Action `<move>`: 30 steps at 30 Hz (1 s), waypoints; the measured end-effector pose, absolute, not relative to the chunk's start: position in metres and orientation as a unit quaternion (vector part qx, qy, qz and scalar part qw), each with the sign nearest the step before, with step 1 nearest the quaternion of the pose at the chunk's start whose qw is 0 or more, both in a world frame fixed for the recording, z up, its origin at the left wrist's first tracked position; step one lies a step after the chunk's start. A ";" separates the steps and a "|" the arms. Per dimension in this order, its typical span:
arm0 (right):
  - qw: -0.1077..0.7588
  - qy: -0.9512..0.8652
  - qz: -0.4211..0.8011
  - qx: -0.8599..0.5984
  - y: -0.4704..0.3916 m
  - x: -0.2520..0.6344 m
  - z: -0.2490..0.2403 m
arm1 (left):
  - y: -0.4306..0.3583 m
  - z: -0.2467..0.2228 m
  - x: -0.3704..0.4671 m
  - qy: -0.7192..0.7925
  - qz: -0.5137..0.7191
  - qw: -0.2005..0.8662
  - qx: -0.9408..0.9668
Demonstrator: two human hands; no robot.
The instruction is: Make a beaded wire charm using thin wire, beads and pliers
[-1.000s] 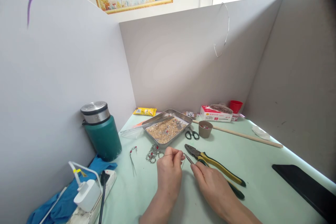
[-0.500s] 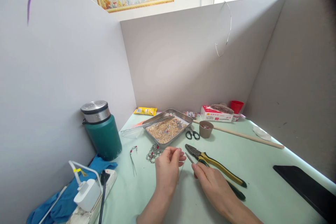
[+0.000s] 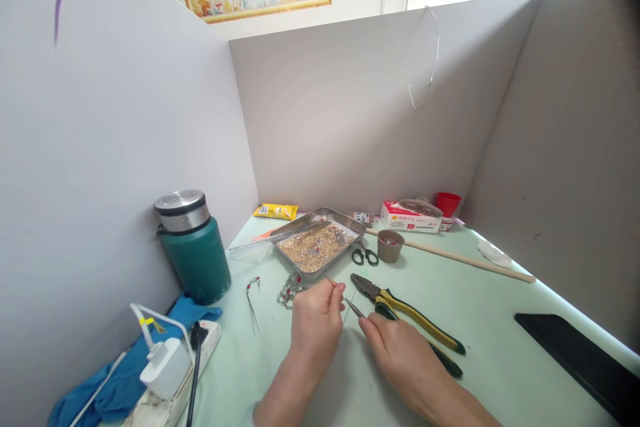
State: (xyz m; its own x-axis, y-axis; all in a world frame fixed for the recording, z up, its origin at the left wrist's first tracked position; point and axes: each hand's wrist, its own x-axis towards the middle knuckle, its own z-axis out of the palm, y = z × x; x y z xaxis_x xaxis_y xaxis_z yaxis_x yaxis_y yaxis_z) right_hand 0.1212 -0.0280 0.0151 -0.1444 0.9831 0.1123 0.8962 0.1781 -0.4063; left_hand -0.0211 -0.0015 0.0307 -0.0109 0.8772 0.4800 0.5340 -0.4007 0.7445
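My left hand [image 3: 316,321] is closed in a pinch on a thin wire [image 3: 350,307], whose strands stick out past the fingertips. My right hand [image 3: 400,350] grips a tweezers-like tool [image 3: 355,308] with a fine metal tip. That tip points at the left fingertips, close to the wire; whether they touch I cannot tell. The tool's rear is hidden in my palm. Just beyond my left hand lies a heap of chain with red beads [image 3: 289,291]. Large pliers [image 3: 415,312] with yellow-and-green handles rest beside my right hand.
A metal tray [image 3: 311,275] of small gold beads sits ahead, with scissors [image 3: 365,256] and a brown cup [image 3: 391,247] to its right. Beaded wires [image 3: 251,300] lie left. A green flask [image 3: 195,257] and a power strip [image 3: 204,347] stand further left; a wooden stick [image 3: 465,255] crosses behind.
My left hand has turned slightly, its fingers drawn closer together. The right hand and its tool have shifted a little left and down. The whole view has moved slightly.
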 end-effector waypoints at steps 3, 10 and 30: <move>0.151 -0.757 0.067 -0.632 -0.029 0.119 0.012 | 0.000 0.032 -0.022 0.524 0.461 0.136 0.703; 0.128 -0.778 0.005 -0.615 -0.030 0.117 0.007 | 0.003 0.031 -0.023 0.535 0.463 0.162 0.688; 0.182 -0.741 -0.024 -0.646 -0.022 0.134 -0.001 | 0.014 0.037 -0.036 0.582 0.526 0.382 0.489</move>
